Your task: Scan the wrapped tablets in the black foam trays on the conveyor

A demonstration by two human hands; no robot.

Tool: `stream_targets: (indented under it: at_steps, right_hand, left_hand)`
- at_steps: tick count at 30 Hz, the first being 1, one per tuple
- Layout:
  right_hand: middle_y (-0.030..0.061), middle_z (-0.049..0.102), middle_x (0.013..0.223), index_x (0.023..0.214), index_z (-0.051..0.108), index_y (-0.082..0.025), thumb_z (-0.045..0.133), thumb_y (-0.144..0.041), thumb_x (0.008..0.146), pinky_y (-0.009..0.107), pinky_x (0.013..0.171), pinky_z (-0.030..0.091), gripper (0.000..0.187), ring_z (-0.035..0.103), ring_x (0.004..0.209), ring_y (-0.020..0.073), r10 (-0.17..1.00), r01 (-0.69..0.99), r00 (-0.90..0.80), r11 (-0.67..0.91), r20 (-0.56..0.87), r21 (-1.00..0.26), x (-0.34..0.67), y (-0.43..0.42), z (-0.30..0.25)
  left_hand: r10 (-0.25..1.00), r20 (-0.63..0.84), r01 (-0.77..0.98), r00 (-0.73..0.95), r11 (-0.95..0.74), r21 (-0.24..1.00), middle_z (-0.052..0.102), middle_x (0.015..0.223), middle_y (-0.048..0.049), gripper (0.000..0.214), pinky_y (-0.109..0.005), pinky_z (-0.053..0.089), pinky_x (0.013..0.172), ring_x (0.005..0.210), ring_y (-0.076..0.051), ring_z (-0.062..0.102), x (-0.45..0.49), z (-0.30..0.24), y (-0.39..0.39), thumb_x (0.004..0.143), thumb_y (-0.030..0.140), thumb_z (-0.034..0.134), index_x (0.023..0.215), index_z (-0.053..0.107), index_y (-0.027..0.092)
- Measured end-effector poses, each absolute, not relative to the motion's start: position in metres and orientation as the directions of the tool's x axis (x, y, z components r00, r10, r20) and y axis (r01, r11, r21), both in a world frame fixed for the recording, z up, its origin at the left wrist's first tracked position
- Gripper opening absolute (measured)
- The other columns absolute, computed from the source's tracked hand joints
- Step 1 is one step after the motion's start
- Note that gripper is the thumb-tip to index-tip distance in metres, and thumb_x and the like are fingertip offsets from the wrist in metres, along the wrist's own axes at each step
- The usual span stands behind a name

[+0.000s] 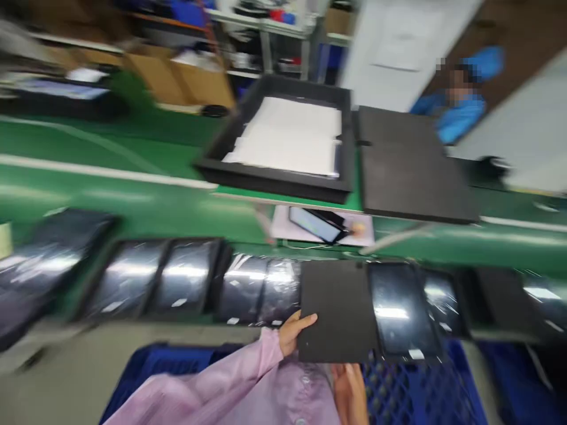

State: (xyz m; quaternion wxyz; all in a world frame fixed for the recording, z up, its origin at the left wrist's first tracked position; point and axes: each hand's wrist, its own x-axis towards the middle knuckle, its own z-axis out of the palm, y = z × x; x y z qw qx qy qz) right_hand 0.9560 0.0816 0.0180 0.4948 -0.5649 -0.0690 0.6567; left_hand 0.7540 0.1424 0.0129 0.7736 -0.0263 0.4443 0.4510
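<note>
A flat, square black foam board (339, 310) is held low in front of me. My left hand (293, 332) is closed on its left edge, thumb lying on the upper face and the other fingers beneath. At the near edge of the board, my right hand (349, 389) reaches up under it; the board hides its fingertips. Just right of the board, and partly against it, lies a shiny black screen panel (403, 310) with a small white label. Two more glossy wrapped panels (261, 289) lie to the left of the board.
Beyond, a black foam tray (277, 180) holds white sheets (292, 136), beside a dark foam lid (411, 168). More panels (181, 274) line the green bench (133, 203). Below me are blue plastic crates (398, 389). A person in blue (460, 115) is at the far right.
</note>
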Motion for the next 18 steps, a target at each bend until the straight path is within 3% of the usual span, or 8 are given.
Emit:
stream_targets:
  at_steps: [1,3,7,11,14,18]
  right_hand:
    - [0.0063,0.076,0.123,0.118,0.076,-0.032,0.092,-0.058,0.072,0.044,0.094,0.061,0.056,0.072,0.112,0.0300,0.722,-0.595,0.150,-0.479,-0.676,-0.645,0.942,0.082,0.028]
    - [0.0075,0.072,0.134,0.140,0.065,-0.029,0.084,-0.060,0.082,0.044,0.104,0.058,0.069,0.069,0.121,0.0290,0.699,-0.624,0.349,-0.323,-0.624,-0.712,0.923,0.098,0.040]
    - [0.0123,0.071,0.134,0.152,0.053,-0.021,0.072,-0.074,0.087,0.043,0.102,0.059,0.086,0.071,0.119,0.0300,0.521,-0.533,0.686,-0.117,-0.508,-0.838,0.945,0.137,0.041]
    - [0.0141,0.077,0.119,0.135,0.066,-0.015,0.067,-0.082,0.082,0.040,0.089,0.062,0.086,0.074,0.108,0.0319,0.418,-0.411,0.802,-0.132,-0.427,-0.902,1.015,0.152,0.014]
    - [0.0126,0.079,0.105,0.118,0.073,-0.013,0.066,-0.085,0.080,0.038,0.081,0.062,0.082,0.075,0.099,0.0316,0.364,-0.354,0.842,-0.185,-0.398,-0.917,1.086,0.170,-0.009]
    - [0.0143,0.079,0.102,0.101,0.075,-0.012,0.069,-0.085,0.073,0.037,0.081,0.059,0.078,0.073,0.099,0.0315,0.288,-0.258,0.903,-0.228,-0.318,-0.939,1.209,0.214,-0.029]
  left_hand:
    - [0.663,-0.707,-0.690,0.245,0.632,0.354,0.080,0.117,-0.0161,0.056,-0.041,0.062,0.097,0.105,-0.030,0.078,0.763,0.012,0.144,0.071,0.038,0.095,0.116,0.073,0.014]
    - [0.619,-0.709,-0.619,0.339,0.714,0.328,0.079,0.122,-0.0145,0.055,-0.044,0.060,0.103,0.113,-0.031,0.076,0.780,0.008,0.149,0.074,0.038,0.093,0.120,0.072,0.016]
    - [0.590,-0.652,-0.521,0.476,0.787,0.331,0.078,0.127,-0.0128,0.061,-0.047,0.056,0.110,0.124,-0.032,0.071,0.829,0.008,0.166,0.075,0.040,0.092,0.128,0.070,0.020]
    - [0.616,-0.543,-0.358,0.571,0.782,0.510,0.073,0.136,-0.0137,0.063,-0.047,0.052,0.113,0.131,-0.033,0.066,0.886,0.022,0.191,0.074,0.055,0.089,0.126,0.071,0.023]
    - [0.576,-0.569,-0.102,0.587,0.750,0.654,0.077,0.126,-0.0148,0.076,-0.051,0.051,0.114,0.122,-0.035,0.071,0.903,0.017,0.213,0.060,0.072,0.089,0.117,0.075,0.022]
    - [0.696,-0.657,0.027,0.292,0.680,0.733,0.081,0.112,-0.0116,0.085,-0.052,0.051,0.116,0.118,-0.039,0.072,0.872,-0.013,0.235,0.051,0.093,0.076,0.107,0.077,0.028]
